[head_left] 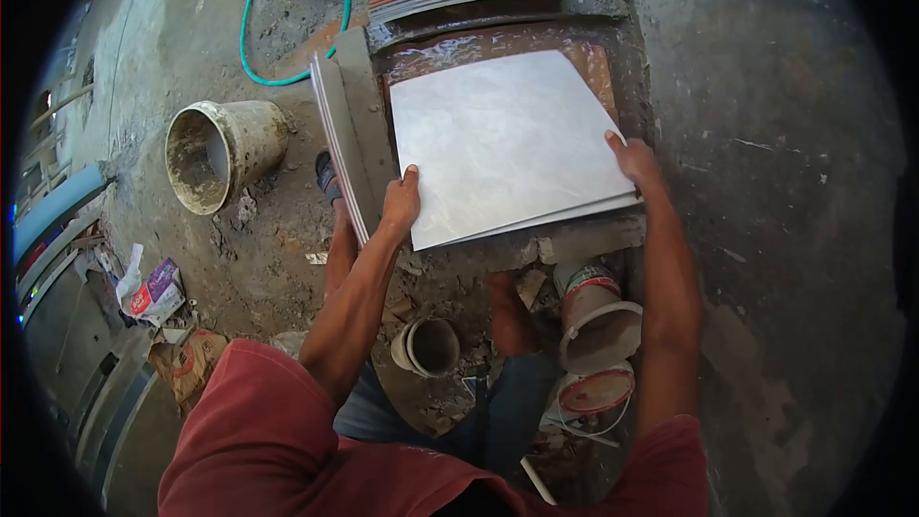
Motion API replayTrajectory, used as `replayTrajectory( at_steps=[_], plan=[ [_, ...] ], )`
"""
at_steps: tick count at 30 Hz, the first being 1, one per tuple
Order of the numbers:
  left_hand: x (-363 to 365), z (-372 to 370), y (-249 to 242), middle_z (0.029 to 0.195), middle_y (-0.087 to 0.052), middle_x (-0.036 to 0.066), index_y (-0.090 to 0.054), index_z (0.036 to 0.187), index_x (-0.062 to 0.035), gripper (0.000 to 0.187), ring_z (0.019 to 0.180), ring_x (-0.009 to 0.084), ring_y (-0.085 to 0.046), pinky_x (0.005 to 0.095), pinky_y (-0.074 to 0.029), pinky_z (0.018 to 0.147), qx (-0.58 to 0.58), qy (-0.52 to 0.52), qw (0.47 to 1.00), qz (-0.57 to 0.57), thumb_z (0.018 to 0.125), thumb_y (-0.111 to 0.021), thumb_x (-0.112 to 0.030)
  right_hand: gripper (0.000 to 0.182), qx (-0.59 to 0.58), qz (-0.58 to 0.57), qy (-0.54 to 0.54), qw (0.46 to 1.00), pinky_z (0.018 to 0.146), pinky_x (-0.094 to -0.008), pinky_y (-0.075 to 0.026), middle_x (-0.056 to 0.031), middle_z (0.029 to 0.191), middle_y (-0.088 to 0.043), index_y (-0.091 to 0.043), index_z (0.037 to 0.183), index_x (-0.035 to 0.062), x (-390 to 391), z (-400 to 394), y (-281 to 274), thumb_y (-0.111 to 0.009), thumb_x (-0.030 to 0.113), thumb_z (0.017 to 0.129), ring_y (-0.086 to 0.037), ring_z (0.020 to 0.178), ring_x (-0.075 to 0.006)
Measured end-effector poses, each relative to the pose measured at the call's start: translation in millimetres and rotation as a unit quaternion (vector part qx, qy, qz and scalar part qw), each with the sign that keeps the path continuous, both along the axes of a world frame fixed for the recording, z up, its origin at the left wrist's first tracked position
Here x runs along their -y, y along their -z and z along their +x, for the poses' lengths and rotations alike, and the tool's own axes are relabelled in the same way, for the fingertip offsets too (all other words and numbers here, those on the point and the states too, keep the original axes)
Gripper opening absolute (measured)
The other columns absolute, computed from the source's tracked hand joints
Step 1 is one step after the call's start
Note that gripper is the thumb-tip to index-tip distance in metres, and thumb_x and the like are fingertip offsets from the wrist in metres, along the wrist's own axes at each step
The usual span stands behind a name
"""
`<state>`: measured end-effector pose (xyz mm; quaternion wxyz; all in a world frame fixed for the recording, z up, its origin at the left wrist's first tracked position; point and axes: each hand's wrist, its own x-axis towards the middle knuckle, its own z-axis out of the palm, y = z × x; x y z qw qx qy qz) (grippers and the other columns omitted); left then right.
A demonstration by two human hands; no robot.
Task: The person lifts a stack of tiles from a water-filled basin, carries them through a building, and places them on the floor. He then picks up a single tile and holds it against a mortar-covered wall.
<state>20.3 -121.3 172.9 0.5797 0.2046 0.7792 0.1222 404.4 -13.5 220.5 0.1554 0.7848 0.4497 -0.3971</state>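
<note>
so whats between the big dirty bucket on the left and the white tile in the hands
Muddy floor, a sandalled foot, thin slabs on edge, then a concrete ledge, all in the head view.

Toward one o'clock, the large pale-grey square tile looks smooth and softly glossy. At ten, the round cream bucket looks plastic, rough with dried crust. At seven, the red short sleeve is matt cloth; at two, the grey flat floor resembles scuffed concrete.
</note>
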Motion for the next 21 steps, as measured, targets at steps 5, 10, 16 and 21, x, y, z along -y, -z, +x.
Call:
replayTrajectory(
  at_steps=[5,10,16,21],
  plan=[
    [-0.4,-6.8,-57.7,0.094,-0.052,0.03,-0.049,0.095,0.0136,0.058,0.094,0.0364,-0.05,0.036,-0.037,0.079,-0.036,0.05,0.998,-0.017,0.083,-0.037,-0.042,0.068,0.022,-0.026,0.016,0.999,0.077,-0.0412,-0.038,-0.0274,0.093,-0.053,-0.053,0.093,-0.0085,65.7,7.6,-32.9,-0.037,0.055,0.077,-0.052,0.092,-0.0367],
    [13.7,-1.3,-124.3,0.095,-0.051,0.029,-0.05,0.093,0.0127,0.054,0.095,0.0387,-0.048,0.0379,-0.036,0.081,-0.028,0.114,0.993,-0.021,0.082,-0.038,-0.039,0.073,0.003,-0.075,0.13,0.989,0.078,-0.0414,-0.038,-0.029,0.095,-0.051,-0.05,0.097,-0.01,148.9,13.5,-77.0,-0.035,0.058,0.076,-0.05,0.093,-0.039],
    [24.8,5.1,-214.5,0.097,-0.05,0.03,-0.05,0.094,0.0108,0.054,0.096,0.0393,-0.047,0.0401,-0.035,0.083,-0.058,0.192,0.979,-0.045,0.083,-0.036,-0.039,0.068,0.01,-0.098,0.183,0.978,0.076,-0.0404,-0.038,-0.0268,0.094,-0.053,-0.053,0.095,-0.0068,206.0,-0.8,-157.6,-0.035,0.056,0.078,-0.051,0.091,-0.0374],
    [32.0,-4.2,-261.3,0.096,-0.05,0.03,-0.049,0.095,0.0114,0.054,0.095,0.0394,-0.048,0.0402,-0.035,0.083,-0.041,0.23,0.971,-0.048,0.083,-0.036,-0.039,0.063,-0.038,-0.079,0.219,0.972,0.079,-0.0354,-0.037,-0.022,0.099,-0.053,-0.049,0.104,-0.0064,234.8,-12.6,-205.7,-0.04,0.05,0.079,-0.051,0.093,-0.0284]
  ],
)
